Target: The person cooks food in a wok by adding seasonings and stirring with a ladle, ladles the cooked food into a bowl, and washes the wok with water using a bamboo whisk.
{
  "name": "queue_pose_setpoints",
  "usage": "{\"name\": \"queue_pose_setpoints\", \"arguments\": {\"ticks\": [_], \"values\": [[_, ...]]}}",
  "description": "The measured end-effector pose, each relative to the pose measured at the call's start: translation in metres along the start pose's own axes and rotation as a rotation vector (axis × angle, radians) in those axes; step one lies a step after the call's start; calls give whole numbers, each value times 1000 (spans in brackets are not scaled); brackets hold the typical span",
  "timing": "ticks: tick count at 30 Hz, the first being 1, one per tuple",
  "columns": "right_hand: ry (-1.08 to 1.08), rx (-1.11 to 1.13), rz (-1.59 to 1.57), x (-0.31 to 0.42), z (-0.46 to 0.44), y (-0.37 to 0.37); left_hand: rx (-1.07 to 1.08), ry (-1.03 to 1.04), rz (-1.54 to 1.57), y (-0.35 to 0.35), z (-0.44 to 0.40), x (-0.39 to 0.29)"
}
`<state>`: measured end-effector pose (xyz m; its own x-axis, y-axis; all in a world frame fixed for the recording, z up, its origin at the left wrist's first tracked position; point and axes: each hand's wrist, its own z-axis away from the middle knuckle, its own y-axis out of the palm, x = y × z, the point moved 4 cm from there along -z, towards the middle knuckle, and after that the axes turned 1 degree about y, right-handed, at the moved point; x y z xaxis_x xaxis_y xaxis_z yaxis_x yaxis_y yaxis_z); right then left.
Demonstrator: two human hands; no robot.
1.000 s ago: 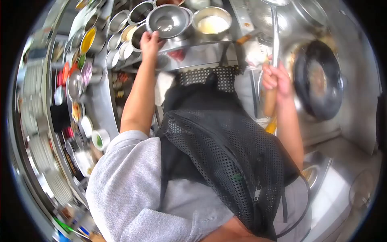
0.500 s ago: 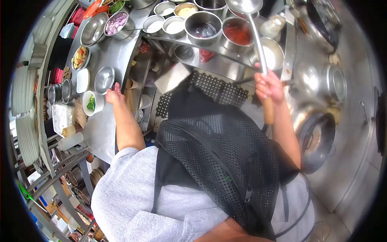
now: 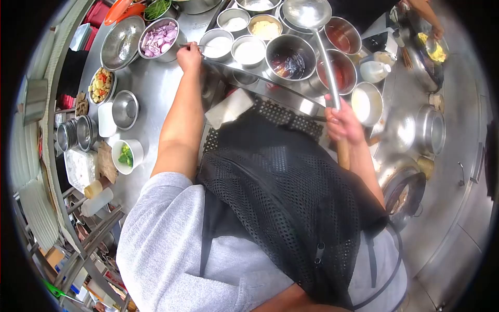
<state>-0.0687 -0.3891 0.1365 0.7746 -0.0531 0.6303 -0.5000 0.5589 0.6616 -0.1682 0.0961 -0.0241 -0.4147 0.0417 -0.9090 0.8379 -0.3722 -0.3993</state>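
My right hand (image 3: pixel 344 124) is wrapped round the wooden-ended handle of a long metal ladle (image 3: pixel 307 12), whose bowl is raised over the seasoning pots. On the left, my left hand (image 3: pixel 190 57) has its fingers closed on the thin handle of a spoon (image 3: pixel 199 46), which runs into a metal bowl of white powder (image 3: pixel 217 42). Close beside that hand stands a pot of chopped purple onion (image 3: pixel 159 38). A second bowl of white powder (image 3: pixel 248 51), a bowl of yellowish minced seasoning (image 3: pixel 265 28) and a pot of dark sauce (image 3: pixel 290 58) sit to the right.
The left counter (image 3: pixel 150 93) bears a metal bowl (image 3: pixel 125 109), a white tub with green pieces (image 3: pixel 127 157) and a bowl of diced vegetables (image 3: pixel 101 85). Right are red sauce pots (image 3: pixel 343 35) and a wok (image 3: pixel 408 195). Another person's hand (image 3: pixel 437 32) is beside a far wok.
My left hand has gone from beside the empty metal bowl up to the spoon at the white powder and closed on it. My right hand still holds the ladle. Another person's arm has appeared top right.
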Motion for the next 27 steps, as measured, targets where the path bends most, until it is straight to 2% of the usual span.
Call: {"name": "queue_pose_setpoints", "arguments": {"ticks": [2,5,9,12,15,16,17,19,21,22,23,25,27], "values": [[10,-24,65,5,-7,-4,6,266,-485,-2,11,-35],[24,-77,108,11,-11,-13,84,684,-413,-14,50,-77],[7,-74,184,22,-5,-26,107,758,-322,-57,81,-99],[10,-100,208,28,-3,-30,251,483,-428,-67,87,-91],[10,-134,190,31,-5,-31,134,468,-386,-60,94,-97],[12,-140,187,30,-5,-30,136,427,-337,-52,96,-104],[15,-147,186,29,-5,-30,151,277,-142,-38,102,-107],[27,-156,189,27,-3,-30,181,279,-36,-6,95,-93],[38,-157,199,26,-3,-28,197,341,-332,23,83,-78],[42,-160,195,25,-2,-28,211,377,-318,38,86,-79],[46,-165,189,23,-1,-28,151,447,-507,49,89,-81],[50,-181,187,21,0,-29,185,521,-370,73,87,-75],[51,-202,190,20,2,-29,210,526,-378,86,86,-70]]}}
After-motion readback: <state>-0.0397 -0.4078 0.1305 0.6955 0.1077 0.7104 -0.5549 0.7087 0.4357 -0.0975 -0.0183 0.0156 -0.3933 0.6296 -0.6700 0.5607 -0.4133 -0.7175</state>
